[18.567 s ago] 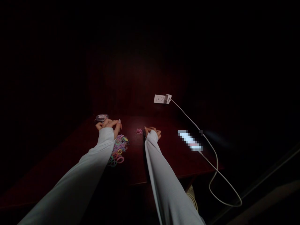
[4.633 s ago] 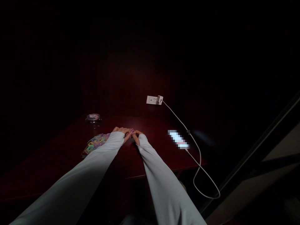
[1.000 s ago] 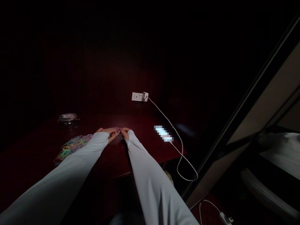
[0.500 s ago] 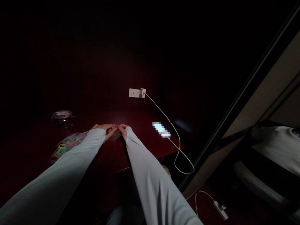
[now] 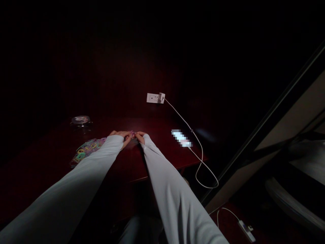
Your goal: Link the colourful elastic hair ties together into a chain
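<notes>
Over the dark red table, my left hand (image 5: 121,135) and my right hand (image 5: 140,136) meet with fingertips pinched together. Between them is a small bunch of pink-purple elastic bands (image 5: 132,134), gripped from both sides; its finer shape is too small to make out. A loose pile of multicoloured elastic bands (image 5: 87,149) lies to the left of my left hand, partly covered by my left sleeve. Something greyish and clear sits just under my fingers, mostly hidden.
A clear round container (image 5: 80,120) stands at the back left of the table (image 5: 157,159). To the right lies a lit phone (image 5: 181,138), its white cable (image 5: 177,113) running to a wall socket (image 5: 152,98). A power strip (image 5: 246,231) rests on the floor.
The whole scene has shifted right and slightly up in view as the head turned a little left. Both hands keep their pinch on the pink-purple bands.
</notes>
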{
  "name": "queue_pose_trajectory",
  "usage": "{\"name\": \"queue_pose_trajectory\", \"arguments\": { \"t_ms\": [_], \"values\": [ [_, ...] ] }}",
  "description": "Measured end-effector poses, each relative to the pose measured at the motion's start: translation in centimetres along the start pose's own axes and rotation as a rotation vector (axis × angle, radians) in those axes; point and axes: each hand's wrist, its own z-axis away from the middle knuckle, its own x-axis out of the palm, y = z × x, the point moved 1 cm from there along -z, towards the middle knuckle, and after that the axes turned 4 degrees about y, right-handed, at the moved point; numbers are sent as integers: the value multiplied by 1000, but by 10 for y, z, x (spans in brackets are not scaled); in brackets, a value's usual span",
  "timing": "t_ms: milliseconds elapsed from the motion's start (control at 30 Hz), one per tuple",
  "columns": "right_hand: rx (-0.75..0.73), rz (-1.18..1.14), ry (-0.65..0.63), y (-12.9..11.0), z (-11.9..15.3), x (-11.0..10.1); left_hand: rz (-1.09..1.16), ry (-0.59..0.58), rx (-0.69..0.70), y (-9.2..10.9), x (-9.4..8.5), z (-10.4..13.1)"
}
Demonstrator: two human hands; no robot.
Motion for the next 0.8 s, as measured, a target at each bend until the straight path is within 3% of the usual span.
{"name": "queue_pose_trajectory", "arguments": {
  "t_ms": [633,700,800],
  "values": [
    [-81,-7,-12,17,-14,-7,-34,7,10,-2,4,-1],
    [-65,-46,24,18,-19,-7,-45,11,23,-2,4,0],
    [-17,-157,176,17,-26,-10,-51,-4,77,1,5,1]
  ]
}}
